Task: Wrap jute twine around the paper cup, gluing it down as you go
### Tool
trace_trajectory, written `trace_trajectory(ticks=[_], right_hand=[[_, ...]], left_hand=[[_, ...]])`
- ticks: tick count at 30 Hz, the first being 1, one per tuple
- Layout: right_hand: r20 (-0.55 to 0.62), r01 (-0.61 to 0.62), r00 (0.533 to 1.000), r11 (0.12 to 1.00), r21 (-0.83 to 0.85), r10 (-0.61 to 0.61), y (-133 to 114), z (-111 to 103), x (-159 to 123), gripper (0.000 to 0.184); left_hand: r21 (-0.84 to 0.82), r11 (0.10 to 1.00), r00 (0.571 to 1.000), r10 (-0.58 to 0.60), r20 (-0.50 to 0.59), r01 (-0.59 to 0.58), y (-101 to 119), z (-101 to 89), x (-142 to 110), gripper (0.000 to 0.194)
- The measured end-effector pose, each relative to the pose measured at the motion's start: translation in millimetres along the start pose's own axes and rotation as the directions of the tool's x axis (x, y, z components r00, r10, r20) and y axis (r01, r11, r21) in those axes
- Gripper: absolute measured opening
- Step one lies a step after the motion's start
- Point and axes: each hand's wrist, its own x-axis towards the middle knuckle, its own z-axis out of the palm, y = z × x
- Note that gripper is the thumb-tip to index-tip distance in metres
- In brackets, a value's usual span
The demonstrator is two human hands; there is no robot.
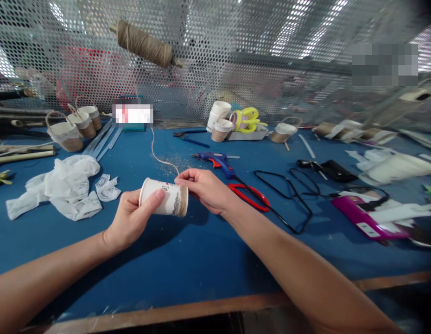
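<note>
"What's well left of the blue glue gun [217, 161]?"
"White lace [71, 185], heaped on the worktop [149, 264]."
"And nearer the gun?"
"The left hand [132, 215], clasped around a paper cup [155, 195], tipped sideways above the worktop, left and in front of the gun."
"The right hand [205, 190]?"
"In front of the gun, thumb and finger pinched together on the twine [167, 162] beside the cup's wrapped end."
"Well right of the gun?"
"A purple object [356, 213]."

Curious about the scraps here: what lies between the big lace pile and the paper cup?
From the lace pile across: a small lace scrap, then the left hand, which holds the paper cup. The head view shows this.
</note>
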Motion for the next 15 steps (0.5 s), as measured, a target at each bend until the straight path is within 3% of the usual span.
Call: trace_trajectory(ticks=[9, 15], right_hand=[[0.002, -0.008, 1.0, 1.0, -0.025, 0.008, 0.6, 1.3, 0.7, 0.019], [-0.048, 0.01, 0.999, 0.986, -0.167, -0.019, 4.6, -5.4, 6.6, 0.015]], left_hand=[[-0.023, 1.0, 1.0, -0.002, 0.007, 0.002, -4.4, -1.1, 1.6, 0.025], [0.035, 0.999, 1.0, 0.001, -0.019, 0.0, 1.3, 0.5, 2.9, 0.03]])
